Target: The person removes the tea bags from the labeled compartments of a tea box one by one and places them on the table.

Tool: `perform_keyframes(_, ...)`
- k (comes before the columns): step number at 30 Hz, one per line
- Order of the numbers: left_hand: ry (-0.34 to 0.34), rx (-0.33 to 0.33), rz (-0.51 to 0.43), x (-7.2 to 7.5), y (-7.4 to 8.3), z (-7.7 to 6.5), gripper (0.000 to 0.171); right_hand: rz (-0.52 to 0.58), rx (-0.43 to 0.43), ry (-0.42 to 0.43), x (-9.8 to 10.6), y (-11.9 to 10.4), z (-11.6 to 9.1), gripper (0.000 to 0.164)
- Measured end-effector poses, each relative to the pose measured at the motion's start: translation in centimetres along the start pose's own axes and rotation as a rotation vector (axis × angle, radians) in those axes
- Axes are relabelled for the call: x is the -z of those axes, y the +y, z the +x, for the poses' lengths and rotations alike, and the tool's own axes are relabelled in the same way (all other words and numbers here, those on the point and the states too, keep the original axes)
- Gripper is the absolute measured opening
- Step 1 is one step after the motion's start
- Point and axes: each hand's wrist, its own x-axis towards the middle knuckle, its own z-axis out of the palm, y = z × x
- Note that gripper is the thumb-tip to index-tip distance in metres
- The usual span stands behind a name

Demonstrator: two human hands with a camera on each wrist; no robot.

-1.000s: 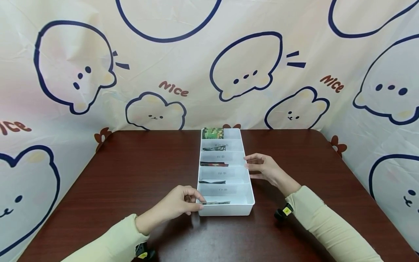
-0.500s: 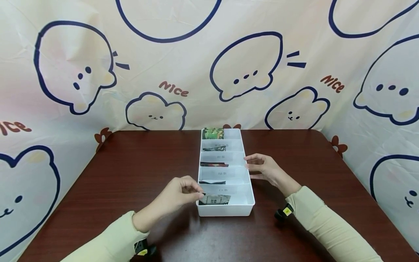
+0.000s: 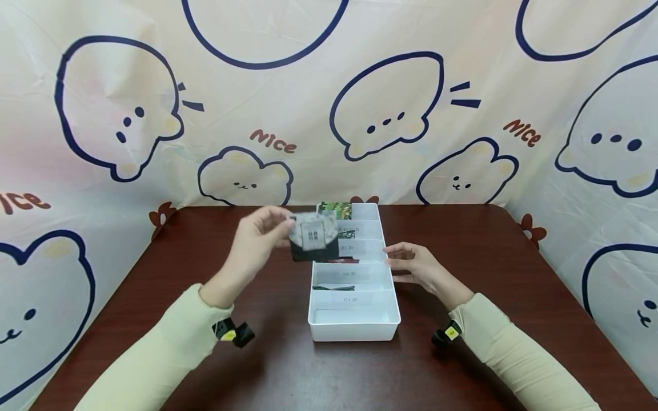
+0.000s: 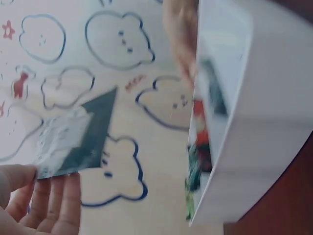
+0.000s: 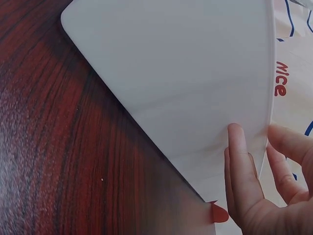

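Packet (image 3: 313,235), pinched by the left hand (image 3: 251,242) over the left rim of the tray (image 3: 354,333), towards the table's (image 3: 437,222) far edge, could slip if its one-edge hold loosens, the unclenched right hand (image 3: 424,269) touching the tray.

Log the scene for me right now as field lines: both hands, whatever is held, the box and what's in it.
Left hand: pinches the held packet by one side
Held packet: gray-and-black, raised clear of the box
Right hand: fingertips against the box's right side
Box: white, five compartments in a row, standing on the table
Packets inside, far to near: green packet, grayish packet, red packet, dark packet
Nearest compartment: no packet visible
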Motion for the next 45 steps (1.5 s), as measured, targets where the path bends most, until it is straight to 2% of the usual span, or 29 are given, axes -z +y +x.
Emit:
perform_keyframes(4,0.084,0.023,0.014,1.0,-0.3,2.7,0.023,0.003,0.001,-0.002,0.1,0.1,0.0,0.044)
perform_keyframes(7,0.116,0.063,0.013,1.7,-1.1,4.7,0.029,0.02,0.006,-0.008,0.2,0.3,0.0,0.044)
perform_keyframes(12,0.168,0.167,0.006,2.7,-3.0,7.6,0.035,0.034,0.024,-0.026,0.1,0.5,0.0,0.047)
perform_keyframes(17,0.202,0.219,-0.002,3.0,-5.1,9.6,0.036,0.026,0.022,-0.022,0.1,0.6,0.0,0.048)
perform_keyframes(23,0.193,0.286,0.027,3.0,-7.3,10.6,0.036,0.02,0.017,-0.024,0.1,0.7,0.1,0.047)
perform_keyframes(34,0.197,0.448,0.07,2.2,-11.0,11.3,0.033,0.025,0.028,-0.031,0.2,0.6,0.1,0.045)
perform_keyframes(39,0.173,0.469,0.094,2.2,-12.0,11.4,0.03,0.016,0.027,-0.026,0.1,0.5,0.1,0.044)
perform_keyframes(45,0.175,0.489,0.134,2.5,-13.1,11.6,0.028,0.005,0.023,-0.01,0.2,0.3,0.1,0.042)
